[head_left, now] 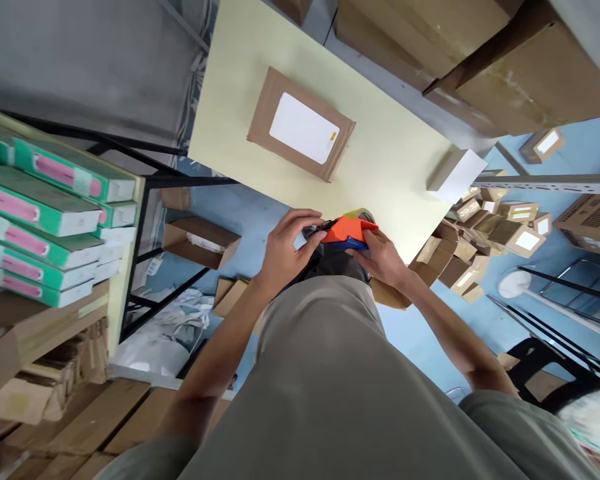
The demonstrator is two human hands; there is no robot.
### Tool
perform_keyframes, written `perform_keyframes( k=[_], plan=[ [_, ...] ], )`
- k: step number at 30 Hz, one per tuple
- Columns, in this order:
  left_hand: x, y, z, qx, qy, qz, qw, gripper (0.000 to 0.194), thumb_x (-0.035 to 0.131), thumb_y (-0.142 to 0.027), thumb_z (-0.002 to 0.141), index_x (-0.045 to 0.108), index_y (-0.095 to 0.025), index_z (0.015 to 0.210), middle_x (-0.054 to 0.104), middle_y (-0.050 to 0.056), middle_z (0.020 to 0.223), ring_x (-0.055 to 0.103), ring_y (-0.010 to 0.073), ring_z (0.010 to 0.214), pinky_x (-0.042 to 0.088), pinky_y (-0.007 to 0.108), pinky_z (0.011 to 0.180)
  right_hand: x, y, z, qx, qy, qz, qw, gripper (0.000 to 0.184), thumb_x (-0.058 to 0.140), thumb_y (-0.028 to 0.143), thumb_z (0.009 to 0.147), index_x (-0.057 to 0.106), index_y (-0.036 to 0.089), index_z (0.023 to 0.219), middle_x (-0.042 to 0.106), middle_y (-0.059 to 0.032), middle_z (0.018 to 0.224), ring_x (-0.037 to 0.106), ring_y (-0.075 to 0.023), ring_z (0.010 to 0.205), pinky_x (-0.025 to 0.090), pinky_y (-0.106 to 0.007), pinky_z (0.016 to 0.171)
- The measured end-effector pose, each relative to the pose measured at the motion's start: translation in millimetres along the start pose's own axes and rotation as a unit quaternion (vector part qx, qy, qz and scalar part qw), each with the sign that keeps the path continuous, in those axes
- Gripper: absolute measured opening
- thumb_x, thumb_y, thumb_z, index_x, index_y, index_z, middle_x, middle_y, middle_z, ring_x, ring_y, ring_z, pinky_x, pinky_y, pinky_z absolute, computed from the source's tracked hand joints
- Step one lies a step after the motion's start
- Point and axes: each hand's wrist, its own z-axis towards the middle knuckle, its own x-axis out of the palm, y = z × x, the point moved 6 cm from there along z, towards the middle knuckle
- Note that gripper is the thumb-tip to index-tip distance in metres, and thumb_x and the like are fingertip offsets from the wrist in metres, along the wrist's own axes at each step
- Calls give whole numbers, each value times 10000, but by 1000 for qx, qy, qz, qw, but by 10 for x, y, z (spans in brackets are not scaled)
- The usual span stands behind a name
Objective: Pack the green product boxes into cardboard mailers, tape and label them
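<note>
An orange and blue tape dispenser point(347, 230) with a roll of tape is held close to my body, by the table's near edge. My left hand point(293, 243) has its thumb and fingers closed on the dark end of the dispenser. Around the other end, the fingers of my right hand point(383, 257) grip the dispenser. A flat brown cardboard parcel point(265, 123) lies beyond both hands, with a white label point(304, 128) facing up. The palms and some fingertips are hidden.
The pale yellow table point(385, 140) carries a white box point(457, 175) at its right. Large cartons point(410, 40) stand behind it. Green and pink boxes point(40, 220) are stacked on a shelf at left. Many small cartons point(480, 227) lie on the floor at right.
</note>
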Motion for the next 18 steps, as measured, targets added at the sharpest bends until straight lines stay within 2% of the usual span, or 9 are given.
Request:
perform_keyframes(
  k=[3,7,11,14,18],
  plan=[
    [-104,-137,-136,16,-30,18,999,277,706,-487,1128,772,-242,1240,814,84,1176,788,215,1055,673,375,963,-92,191,-82,-24,-31,-5,999,418,533,621,1172,617,221,1261,775,-148,1093,763,-350,1043,696,-553,889],
    [-257,-411,-338,87,-40,39,995,182,713,-401,1127,801,-266,1214,830,78,1166,786,237,1118,654,414,1034,-261,447,-239,-49,-69,-25,996,302,593,521,1163,634,238,1262,783,-144,1106,755,-353,1038,684,-565,910],
    [-373,-598,-553,121,-43,62,990,228,693,-410,1134,803,-292,1295,834,86,1211,779,259,1149,647,452,1052,-400,716,-417,-96,-101,-58,988,229,607,380,1146,622,232,1321,763,-95,983,733,-327,917,665,-536,894],
    [-421,-701,-703,156,-48,68,984,268,699,-396,1131,794,-324,1371,836,73,1244,774,263,1179,635,465,1077,-474,949,-567,-152,-145,-85,974,271,613,299,1131,594,205,1384,757,-83,969,731,-313,893,654,-513,909],
    [-500,-800,-844,192,-48,60,979,318,701,-401,1131,781,-361,1436,841,57,1274,774,257,1170,626,468,1081,-464,1127,-743,-154,-161,-95,970,280,598,303,1134,593,205,1396,736,-60,927,712,-300,843,642,-506,890]
  ],
)
